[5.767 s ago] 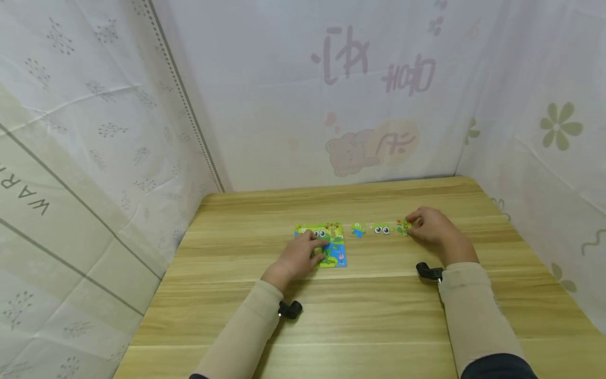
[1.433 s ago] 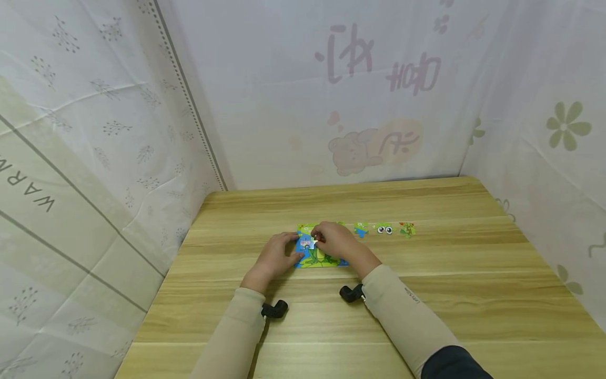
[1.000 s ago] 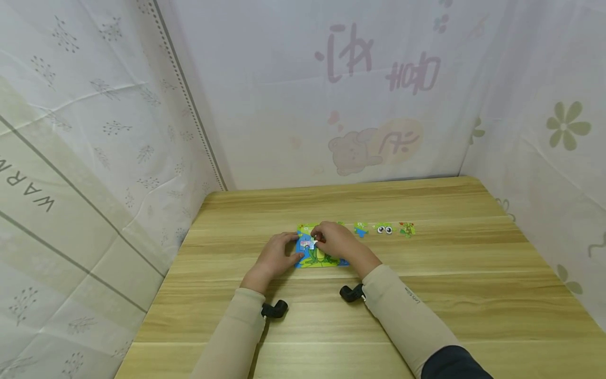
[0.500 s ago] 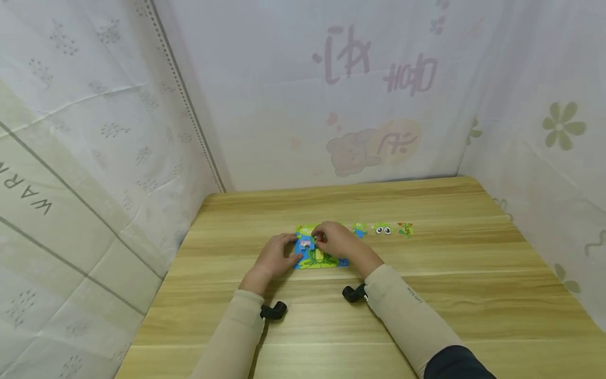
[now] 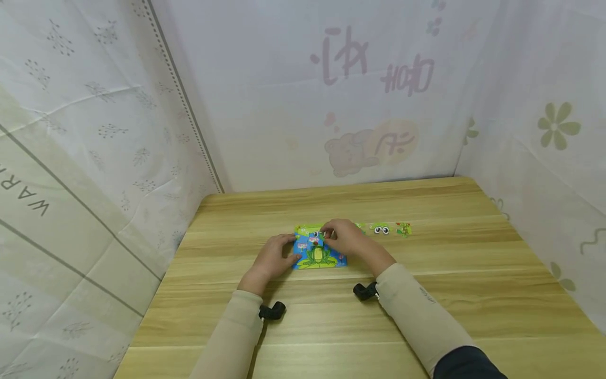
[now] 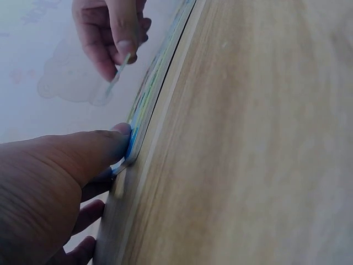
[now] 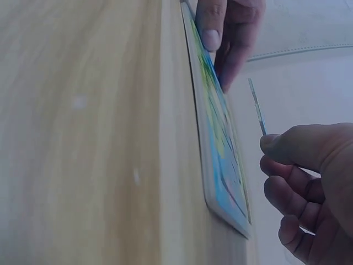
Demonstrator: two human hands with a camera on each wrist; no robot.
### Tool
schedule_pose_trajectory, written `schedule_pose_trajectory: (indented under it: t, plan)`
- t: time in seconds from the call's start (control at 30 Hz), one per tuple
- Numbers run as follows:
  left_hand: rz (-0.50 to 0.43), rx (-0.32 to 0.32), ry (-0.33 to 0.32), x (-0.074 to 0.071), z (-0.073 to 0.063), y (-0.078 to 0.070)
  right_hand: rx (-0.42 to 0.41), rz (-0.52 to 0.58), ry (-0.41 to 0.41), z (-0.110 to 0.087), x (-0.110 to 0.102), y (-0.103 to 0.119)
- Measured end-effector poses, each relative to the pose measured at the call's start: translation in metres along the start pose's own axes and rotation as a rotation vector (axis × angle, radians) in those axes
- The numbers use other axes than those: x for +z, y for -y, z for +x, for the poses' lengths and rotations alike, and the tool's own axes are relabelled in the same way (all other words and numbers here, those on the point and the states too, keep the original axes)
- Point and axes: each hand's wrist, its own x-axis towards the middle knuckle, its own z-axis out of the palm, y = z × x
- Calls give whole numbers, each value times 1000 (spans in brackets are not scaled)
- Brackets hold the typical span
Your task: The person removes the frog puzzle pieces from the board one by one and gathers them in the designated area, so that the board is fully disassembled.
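A frog jigsaw puzzle board (image 5: 310, 261) lies on the wooden table, mostly blue and green. My left hand (image 5: 271, 259) holds its left edge, the thumb near the front corner and the fingers toward the back. My right hand (image 5: 349, 240) pinches a small puzzle piece (image 5: 314, 239) with blue and pink on it, over the upper middle of the board. In the right wrist view the piece (image 7: 257, 107) is tilted up on edge and apart from the board. The left wrist view shows the same thin piece (image 6: 118, 75) between the right thumb and fingers.
Right of the board lie several loose pieces: one with two big eyes (image 5: 381, 230), one with green and red plants (image 5: 404, 229), and one partly hidden behind the right hand. The table's (image 5: 322, 337) back edge meets a patterned white curtain (image 5: 274, 105).
My right hand came from the loose pieces at the right to the board. In the last half second it shifted slightly right, carrying the piece off the board's left part. My left hand stays at the edge.
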Motion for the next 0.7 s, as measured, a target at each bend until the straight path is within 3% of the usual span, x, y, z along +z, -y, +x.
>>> schedule_pose_trajectory:
  t: [0.7]
  plan:
    - [-1, 0, -7, 1, 1, 1, 63, -6, 0, -35, -34, -36]
